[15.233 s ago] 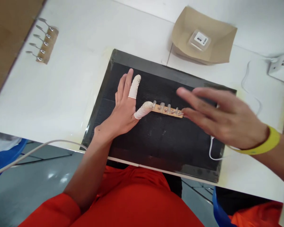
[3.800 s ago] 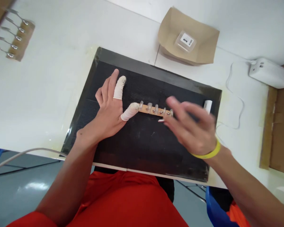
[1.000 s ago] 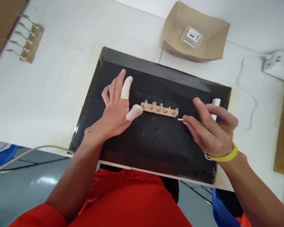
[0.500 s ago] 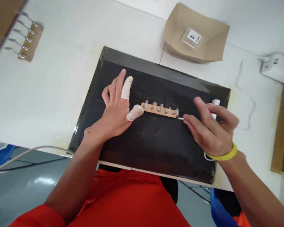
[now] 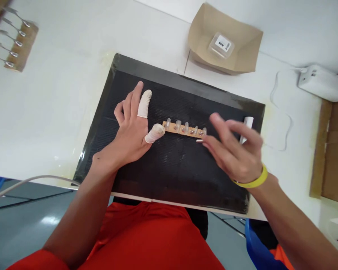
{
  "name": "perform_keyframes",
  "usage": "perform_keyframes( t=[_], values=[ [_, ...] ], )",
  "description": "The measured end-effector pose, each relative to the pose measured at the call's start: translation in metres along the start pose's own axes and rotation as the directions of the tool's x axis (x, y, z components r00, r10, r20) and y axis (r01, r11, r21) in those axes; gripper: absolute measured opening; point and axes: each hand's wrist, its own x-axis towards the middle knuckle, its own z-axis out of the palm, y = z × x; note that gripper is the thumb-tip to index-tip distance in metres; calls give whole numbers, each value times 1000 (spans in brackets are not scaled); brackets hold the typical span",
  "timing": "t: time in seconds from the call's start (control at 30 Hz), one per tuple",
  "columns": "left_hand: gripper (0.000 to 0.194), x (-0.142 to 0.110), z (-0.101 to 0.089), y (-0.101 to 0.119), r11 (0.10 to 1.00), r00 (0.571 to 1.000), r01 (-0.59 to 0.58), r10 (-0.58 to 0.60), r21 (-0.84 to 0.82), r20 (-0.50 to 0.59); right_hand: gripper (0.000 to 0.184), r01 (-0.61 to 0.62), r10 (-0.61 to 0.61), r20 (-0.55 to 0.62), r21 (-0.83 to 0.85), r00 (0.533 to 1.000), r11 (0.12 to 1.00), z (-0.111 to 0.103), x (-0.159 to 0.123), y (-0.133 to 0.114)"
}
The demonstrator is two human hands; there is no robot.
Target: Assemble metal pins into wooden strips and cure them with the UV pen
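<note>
My left hand (image 5: 133, 137) is spread low over the black ribbed mat (image 5: 171, 180), its white-sheathed thumb at the near end of a narrow tan strip carrying a row of clear, upright plastic pieces (image 5: 186, 127). My right hand (image 5: 236, 150) is blurred, pinching a short, thin, pale rod (image 5: 199, 141) just beside the strip's other end.

I judge that only the thumb steadies the strip, so a sideways nudge from the rod could swing it or tip a clear piece. A loose pinch could also drop the rod, which is slight enough to roll.

A white cylindrical object (image 5: 248, 122) lies behind my right fingers, where a backward sweep might knock it. Beyond the mat, on the white worktop (image 5: 64, 93), I see an open brown paper tray (image 5: 242, 45) holding a clear labelled box (image 5: 221, 45), and a white power adapter (image 5: 318, 80) with a thin cord.
</note>
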Motion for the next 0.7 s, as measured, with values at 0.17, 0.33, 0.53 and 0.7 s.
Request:
perform_keyframes(
  t=[0.17, 0.33, 0.53, 0.7],
  values=[
    [105, 1, -4, 6, 999, 999, 34, -34, -6, 17, 23, -148, 147, -29, -63, 989, 987, 1, -3, 1],
    [108, 2, -3, 5, 1000, 999, 30, -30, -7, 22, 34, -29, 28, 14, 35, 1000, 999, 2, 1, -2],
    [108, 3, 4, -2, 1000, 1000, 17, -17, 15, -19, 31, -111, 108, 127, 17, 986, 994, 3, 7, -12],
    [105, 2, 6, -6, 1000, 999, 25, -26, -2, -28, 14, -235, 244, 61, -128, 968, 964, 5, 11, -16]
  ],
)
